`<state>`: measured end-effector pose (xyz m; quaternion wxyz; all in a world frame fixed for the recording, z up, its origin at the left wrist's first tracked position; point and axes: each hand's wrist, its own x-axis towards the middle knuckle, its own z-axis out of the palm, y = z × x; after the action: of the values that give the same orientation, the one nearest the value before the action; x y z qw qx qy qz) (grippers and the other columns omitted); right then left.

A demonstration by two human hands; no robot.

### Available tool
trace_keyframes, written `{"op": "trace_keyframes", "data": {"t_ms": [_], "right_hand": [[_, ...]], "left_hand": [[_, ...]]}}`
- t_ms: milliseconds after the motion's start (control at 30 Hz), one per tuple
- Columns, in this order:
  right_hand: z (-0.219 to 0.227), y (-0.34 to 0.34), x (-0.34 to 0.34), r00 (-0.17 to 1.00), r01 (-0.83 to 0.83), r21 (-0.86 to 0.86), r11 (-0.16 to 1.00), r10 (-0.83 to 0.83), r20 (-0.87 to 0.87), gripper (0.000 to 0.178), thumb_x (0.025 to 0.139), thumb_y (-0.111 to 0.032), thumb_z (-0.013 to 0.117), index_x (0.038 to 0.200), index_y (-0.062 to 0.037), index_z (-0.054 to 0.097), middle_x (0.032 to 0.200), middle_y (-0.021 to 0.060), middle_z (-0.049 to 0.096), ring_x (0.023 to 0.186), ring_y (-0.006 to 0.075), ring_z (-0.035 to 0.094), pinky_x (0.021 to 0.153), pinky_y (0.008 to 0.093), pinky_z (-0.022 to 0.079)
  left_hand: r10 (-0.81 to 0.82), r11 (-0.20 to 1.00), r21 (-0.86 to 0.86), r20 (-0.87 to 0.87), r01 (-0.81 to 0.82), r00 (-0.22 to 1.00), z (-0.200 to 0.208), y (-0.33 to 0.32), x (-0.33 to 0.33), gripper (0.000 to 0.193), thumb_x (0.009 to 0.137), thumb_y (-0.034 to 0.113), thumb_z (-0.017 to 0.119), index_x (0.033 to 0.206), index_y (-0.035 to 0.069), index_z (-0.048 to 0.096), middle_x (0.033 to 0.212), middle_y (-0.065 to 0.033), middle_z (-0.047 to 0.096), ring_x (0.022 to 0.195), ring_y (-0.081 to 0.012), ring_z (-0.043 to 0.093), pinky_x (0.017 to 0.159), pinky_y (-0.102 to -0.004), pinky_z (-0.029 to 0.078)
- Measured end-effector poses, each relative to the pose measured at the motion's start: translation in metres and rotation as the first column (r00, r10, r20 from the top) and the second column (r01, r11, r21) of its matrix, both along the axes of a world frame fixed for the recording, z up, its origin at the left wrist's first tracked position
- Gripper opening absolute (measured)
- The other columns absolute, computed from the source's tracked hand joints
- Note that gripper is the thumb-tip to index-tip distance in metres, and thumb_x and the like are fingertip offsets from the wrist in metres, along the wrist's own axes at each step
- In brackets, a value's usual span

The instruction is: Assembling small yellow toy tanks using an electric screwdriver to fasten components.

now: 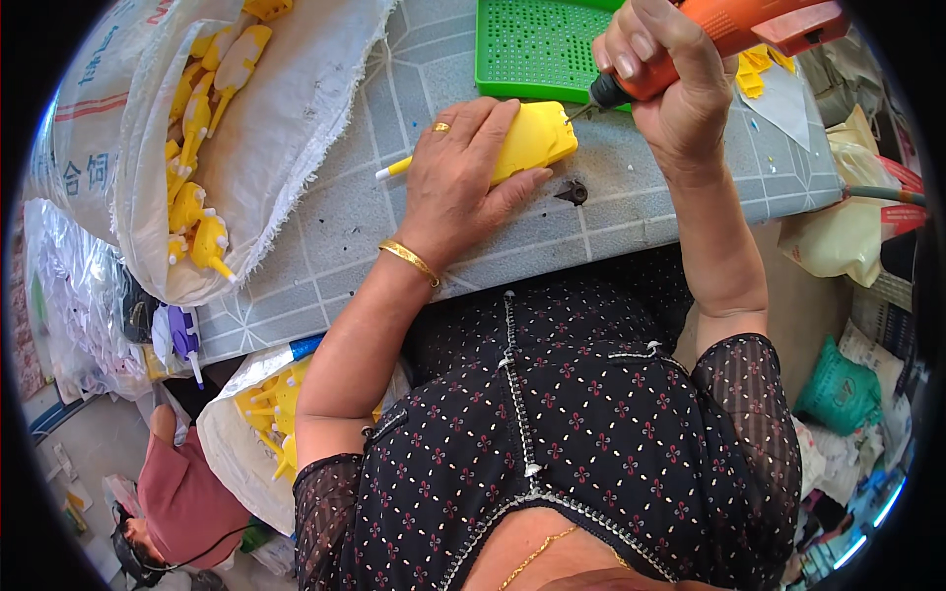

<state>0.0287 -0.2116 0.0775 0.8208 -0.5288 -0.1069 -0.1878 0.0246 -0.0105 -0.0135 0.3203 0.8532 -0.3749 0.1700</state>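
Observation:
My left hand (455, 177) lies closed over a yellow plastic casing (537, 141) and presses it on the table; a thin white-tipped stem of it sticks out to the left of the hand. My right hand (682, 108) grips an orange electric screwdriver (727, 25) with a black nose. Its thin bit reaches down to the casing's right end; whether it sits in a screw I cannot tell. Just behind the casing lies a green perforated tray (480, 61) with small metallic bits in its holes. A small dark piece (573, 192) rests in front of the casing.
At left, an open white woven sack (286, 158) holds several similar yellow pieces (197, 118). Another sack (222, 424) of them stands below the table edge. A co-worker (187, 483) is at lower left. Yellow scraps (754, 74) and plastic bags (838, 236) are at right.

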Motion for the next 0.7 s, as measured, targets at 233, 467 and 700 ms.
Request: {"op": "trace_keyframes", "data": {"t_ms": [233,467,700], "right_hand": [[-0.003,-0.001,-0.001,1.000,0.019,-0.001,1.000,-0.019,0.005,0.016,0.095,-0.015,0.067,0.097,-0.0099,0.052,0.069,-0.0026,0.046,0.053,0.0077,0.047,0.054,0.0248,0.047],[-0.002,0.001,-0.008,1.000,0.016,-0.128,0.992,-0.015,0.008,0.017,0.093,-0.011,0.067,0.093,-0.0076,0.050,0.069,-0.0012,0.047,0.051,0.0082,0.049,0.051,0.0244,0.047],[0.006,0.017,-0.017,0.998,0.066,-0.012,0.998,-0.066,-0.001,0.023,0.088,-0.005,0.070,0.092,-0.0083,0.048,0.072,0.0016,0.049,0.051,0.0096,0.050,0.051,0.0248,0.048]], "left_hand": [[-0.008,1.000,0.007,0.009,0.008,1.000,0.000,-0.002,0.001,0.063,0.083,0.041,0.079,0.129,0.001,0.063,0.123,-0.0162,0.064,0.114,-0.0375,0.061,0.096,-0.0475,0.049],[0.007,0.999,0.044,0.013,-0.007,1.000,0.000,-0.002,0.000,0.063,0.083,0.041,0.079,0.129,0.002,0.063,0.124,-0.0154,0.064,0.115,-0.0366,0.061,0.097,-0.0475,0.049],[0.003,0.998,0.067,-0.018,-0.002,1.000,0.002,-0.002,0.000,0.065,0.086,0.042,0.078,0.132,0.000,0.062,0.126,-0.0192,0.064,0.116,-0.0381,0.061,0.100,-0.0461,0.048]]}}
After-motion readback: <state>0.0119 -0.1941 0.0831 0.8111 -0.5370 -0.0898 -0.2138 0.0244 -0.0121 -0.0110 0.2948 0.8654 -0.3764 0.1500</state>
